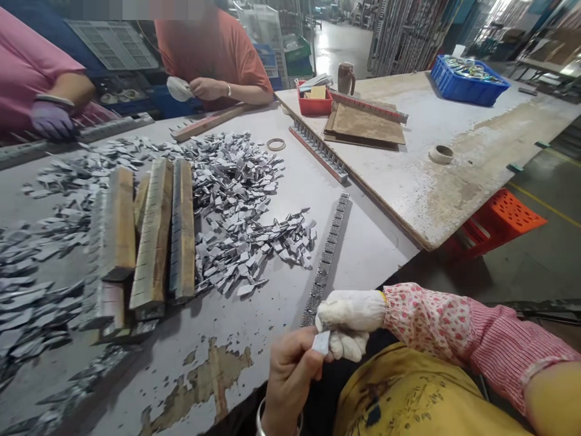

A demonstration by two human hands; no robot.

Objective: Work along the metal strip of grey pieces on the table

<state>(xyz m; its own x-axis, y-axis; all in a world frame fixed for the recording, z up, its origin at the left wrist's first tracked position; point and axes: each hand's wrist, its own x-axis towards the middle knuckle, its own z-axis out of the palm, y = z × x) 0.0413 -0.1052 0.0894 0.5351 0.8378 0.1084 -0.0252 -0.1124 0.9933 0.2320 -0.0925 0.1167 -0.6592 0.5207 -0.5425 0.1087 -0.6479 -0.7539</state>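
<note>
Currently, bare L hand (pixel 295 369) is pinching a small pale piece (pixel 321 343) btwn thumb + finger. Piece is sitting approx. at near edge of the worktable (pixel 267 315), right by the white-gloved R hand (pixel 347 324). R hand is holding its fingers curled; can't tell if glove is also gripping the piece or only bracing it. Slotted strip (pixel 329 248) is lying on the tabletop, near end disappearing behind the hands; can't tell if glove is touching it.

Risks, judging from posture:

1. Slip. Fingertips are covering only part of the piece, so a twist from R side is prob. enough to flick it loose. W/ the edge so near, a dropped one is poss. going off the table, not back to the loose pile (pixel 227 181).

2. Snag. Glove knit is looking thick, poss. dulling feel; a corner catching yarn could be pulling the piece askew.

3. Nick. Bare skin is pressing on what's prob. a thin, hard edge; squeezing harder = cut risk.

4. Bump. Hands are crowding the strip's near end; a stray knuckle could be skewing it.

5. Topple. Wooden bars (pixel 183 224) are leaning amid loose bits; a careless L elbow could be tipping one.
</note>
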